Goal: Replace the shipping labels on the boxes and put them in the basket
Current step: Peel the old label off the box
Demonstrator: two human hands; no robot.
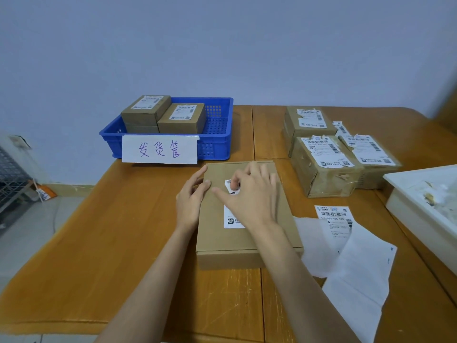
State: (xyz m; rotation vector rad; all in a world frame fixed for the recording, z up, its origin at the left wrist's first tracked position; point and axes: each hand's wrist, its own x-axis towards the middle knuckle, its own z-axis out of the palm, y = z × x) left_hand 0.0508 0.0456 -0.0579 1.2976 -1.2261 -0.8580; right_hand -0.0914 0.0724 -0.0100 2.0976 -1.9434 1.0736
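Blue basket [222, 142] at the table's far edge wears a paper sign [159, 149] reading 发货筐. Centre table — flat box [247, 241], left hand [191, 201] resting on its edge, fingers relaxed; right hand [249, 196] pinches its label [232, 219], print mostly hidden.

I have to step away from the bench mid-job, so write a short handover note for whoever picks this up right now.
Left hand: open, steadying the flat box at its left edge.
Right hand: on the box top, fingers working the white label; whether peeling or sticking, unclear.
Done: labelled boxes already sit in the blue basket.
Left: three boxes with torn labels at back right; a fresh label and backing sheets lie right of the flat box. Finish this box, basket it, then do those.
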